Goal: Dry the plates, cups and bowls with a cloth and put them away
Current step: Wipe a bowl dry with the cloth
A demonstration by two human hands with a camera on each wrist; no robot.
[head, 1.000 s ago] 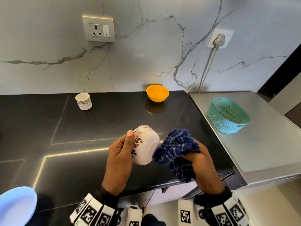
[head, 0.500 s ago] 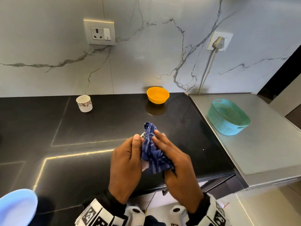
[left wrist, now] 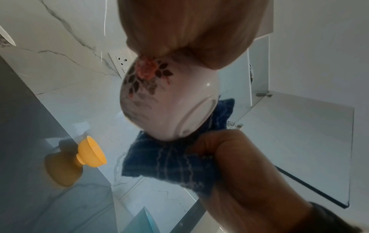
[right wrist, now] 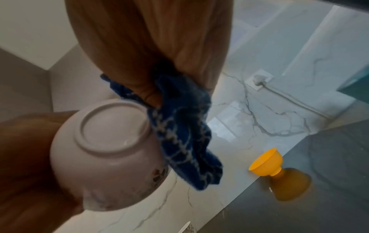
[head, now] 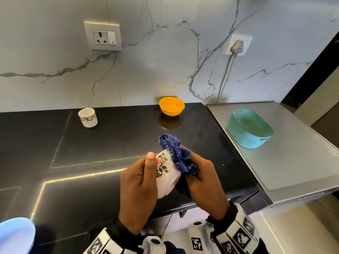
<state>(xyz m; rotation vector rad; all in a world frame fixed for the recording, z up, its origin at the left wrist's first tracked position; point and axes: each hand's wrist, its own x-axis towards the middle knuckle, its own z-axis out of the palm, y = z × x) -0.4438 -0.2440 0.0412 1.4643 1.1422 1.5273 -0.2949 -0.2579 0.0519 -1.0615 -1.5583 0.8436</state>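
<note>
Left hand [head: 137, 187] grips the floral bowl [head: 166, 173] (foot toward the camera) against the blue cloth [head: 178, 157] bunched in right hand [head: 205, 186].

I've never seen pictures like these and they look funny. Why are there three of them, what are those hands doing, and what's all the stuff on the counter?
A person wears three cameras: one on the head, one on each wrist. The head picture looks down at both hands. The two wrist pictures look along each hand, so everything appears close and tilted.

The left hand holds a white flowered bowl, tipped so its base shows to the right wrist camera. The right hand grips a blue cloth and presses it against the bowl to dry it.

On the black counter stand a small flowered cup and an orange bowl. A pale blue dish peeks in at the corner. A teal basket sits on the grey surface beside.
</note>
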